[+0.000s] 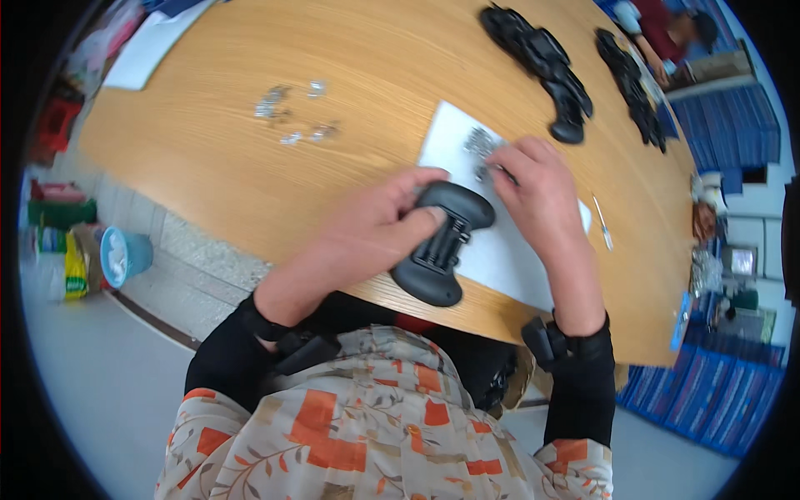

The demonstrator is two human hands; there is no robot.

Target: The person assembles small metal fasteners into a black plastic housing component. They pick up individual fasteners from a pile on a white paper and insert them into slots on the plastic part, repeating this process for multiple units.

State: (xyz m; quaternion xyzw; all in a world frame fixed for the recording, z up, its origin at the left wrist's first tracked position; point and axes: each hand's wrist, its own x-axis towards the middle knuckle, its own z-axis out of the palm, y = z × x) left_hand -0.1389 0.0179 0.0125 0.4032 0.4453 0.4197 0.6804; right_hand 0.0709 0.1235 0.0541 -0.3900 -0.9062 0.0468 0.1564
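Observation:
My left hand (pixel 379 218) grips a black gamepad-shaped plastic housing (pixel 432 282), thumb pressed on its face beside an open slot that looks like a battery compartment. The housing is tilted over the table's near edge and a white sheet (pixel 500 265). On that sheet lies a small pile of shiny metal pieces (pixel 477 142). Right beside the pile is my right hand (pixel 533 187), thumb and fingertips pinched together. A small dark piece seems to show at the fingertips, too small and blurred to name.
More small metal pieces (pixel 271 102) lie scattered at the left. Black housings (pixel 542 62) form a row at the far right, with a second row (pixel 629 87) behind. A thin screwdriver-like tool (pixel 602 223) lies right of my hand. A person (pixel 662 37) sits at the far corner.

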